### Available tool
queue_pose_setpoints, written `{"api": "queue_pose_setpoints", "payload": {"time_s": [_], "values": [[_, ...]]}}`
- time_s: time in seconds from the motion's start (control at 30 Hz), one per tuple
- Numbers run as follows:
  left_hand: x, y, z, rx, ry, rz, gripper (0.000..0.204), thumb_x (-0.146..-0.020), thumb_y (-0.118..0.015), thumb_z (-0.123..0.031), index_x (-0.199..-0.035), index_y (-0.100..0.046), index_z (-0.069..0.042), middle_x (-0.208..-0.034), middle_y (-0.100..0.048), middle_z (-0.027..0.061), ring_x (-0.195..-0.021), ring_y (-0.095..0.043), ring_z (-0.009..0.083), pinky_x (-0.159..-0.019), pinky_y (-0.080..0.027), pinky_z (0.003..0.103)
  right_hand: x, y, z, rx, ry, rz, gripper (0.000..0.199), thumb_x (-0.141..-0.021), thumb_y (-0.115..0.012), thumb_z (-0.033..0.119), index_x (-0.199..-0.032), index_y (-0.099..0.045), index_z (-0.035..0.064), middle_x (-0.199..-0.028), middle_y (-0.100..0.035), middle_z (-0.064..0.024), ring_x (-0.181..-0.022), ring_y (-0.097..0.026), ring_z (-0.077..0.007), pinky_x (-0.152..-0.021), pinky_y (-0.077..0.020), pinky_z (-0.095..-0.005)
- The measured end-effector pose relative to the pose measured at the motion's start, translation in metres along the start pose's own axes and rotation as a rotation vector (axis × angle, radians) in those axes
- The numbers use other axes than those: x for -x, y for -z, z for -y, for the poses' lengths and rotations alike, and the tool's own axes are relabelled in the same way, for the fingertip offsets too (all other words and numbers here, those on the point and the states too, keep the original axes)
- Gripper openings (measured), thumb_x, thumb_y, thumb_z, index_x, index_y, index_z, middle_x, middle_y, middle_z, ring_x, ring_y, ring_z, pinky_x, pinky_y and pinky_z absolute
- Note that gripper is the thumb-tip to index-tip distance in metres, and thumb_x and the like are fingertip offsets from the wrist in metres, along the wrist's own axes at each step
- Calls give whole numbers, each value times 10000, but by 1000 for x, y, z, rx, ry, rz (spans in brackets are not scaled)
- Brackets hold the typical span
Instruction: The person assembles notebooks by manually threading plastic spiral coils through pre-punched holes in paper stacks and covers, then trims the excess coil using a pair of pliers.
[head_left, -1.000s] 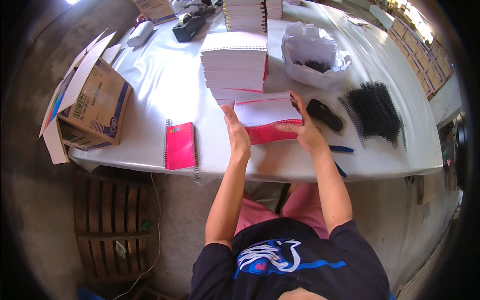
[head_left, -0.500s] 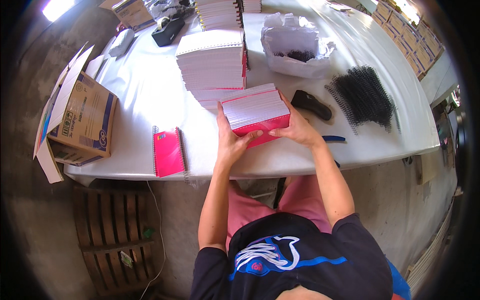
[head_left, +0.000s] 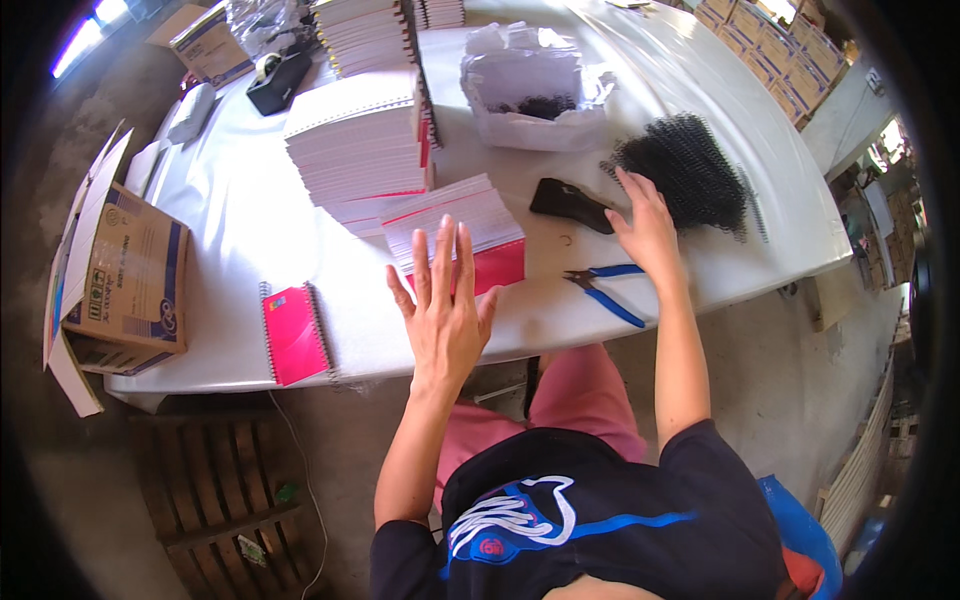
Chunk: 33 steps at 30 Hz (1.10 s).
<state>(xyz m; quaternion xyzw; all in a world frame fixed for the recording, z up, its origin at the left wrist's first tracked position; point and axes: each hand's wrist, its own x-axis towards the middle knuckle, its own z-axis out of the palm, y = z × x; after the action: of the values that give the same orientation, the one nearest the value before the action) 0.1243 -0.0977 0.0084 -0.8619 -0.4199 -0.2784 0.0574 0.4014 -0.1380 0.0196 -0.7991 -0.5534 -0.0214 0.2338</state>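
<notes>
Single head-worn fisheye view, steeply down (slightly forward) over the white table (head_left: 250, 215), close in

Bare table (head_left: 240, 230) left; pliers (head_left: 603, 290) right.

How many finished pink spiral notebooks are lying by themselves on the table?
1: the pink spiral notebook lies alone near the table's front edge, left of the left hand. Others may be hidden in the stacks.
</notes>
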Motion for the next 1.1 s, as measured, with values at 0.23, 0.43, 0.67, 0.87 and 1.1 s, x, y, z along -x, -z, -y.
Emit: {"api": "queue_pose_setpoints", "payload": {"time_s": [0.23,0.43,0.67,0.87,1.1], "values": [[12,-29,5,-43,-76,-204,486,-830,-636,-124,-1301,-571,-225,-1359,-499,26,-1308,-427,225,-1143,-179,477,-10,-19,-59,426,175,-173,219,-778,-565,17,-986,-632,24,-1054,-530,-92,-997,-540,-294,-800,-504,-412],[21,-26,1,-66,-92,-188,441,-814,-613,-69,-1241,-602,-176,-1277,-543,28,-1229,-495,209,-1112,-242,494,-32,-1,-43,322,148,-23,120,-753,-631,79,-861,-622,26,-1005,-514,-94,-963,-550,-274,-800,-479,-419],[22,-24,-4,-58,-68,-206,588,-771,-697,-148,-1330,-515,-137,-1050,-484,71,-959,-495,229,-1018,-298,479,-38,-18,-45,317,125,-139,196,-735,-696,144,-878,-633,27,-943,-589,-110,-919,-598,-298,-792,-485,-406],[13,-25,-11,-93,49,-135,778,-681,-772,-218,-1389,-454,-156,-1185,-407,72,-1038,-446,220,-961,-255,421,-53,10,-45,-135,-20,-111,178,-795,-665,111,-927,-688,-6,-871,-680,-186,-826,-673,-329,-763,-526,-381],[32,-26,1,-159,-55,-147,814,-600,-766,-132,-1366,-491,-179,-1311,-437,24,-1111,-444,183,-993,-261,403,-63,45,-32,-197,-37,-292,294,-845,-647,99,-1132,-656,39,-922,-683,-160,-774,-669,-255,-758,-512,-349]]}}
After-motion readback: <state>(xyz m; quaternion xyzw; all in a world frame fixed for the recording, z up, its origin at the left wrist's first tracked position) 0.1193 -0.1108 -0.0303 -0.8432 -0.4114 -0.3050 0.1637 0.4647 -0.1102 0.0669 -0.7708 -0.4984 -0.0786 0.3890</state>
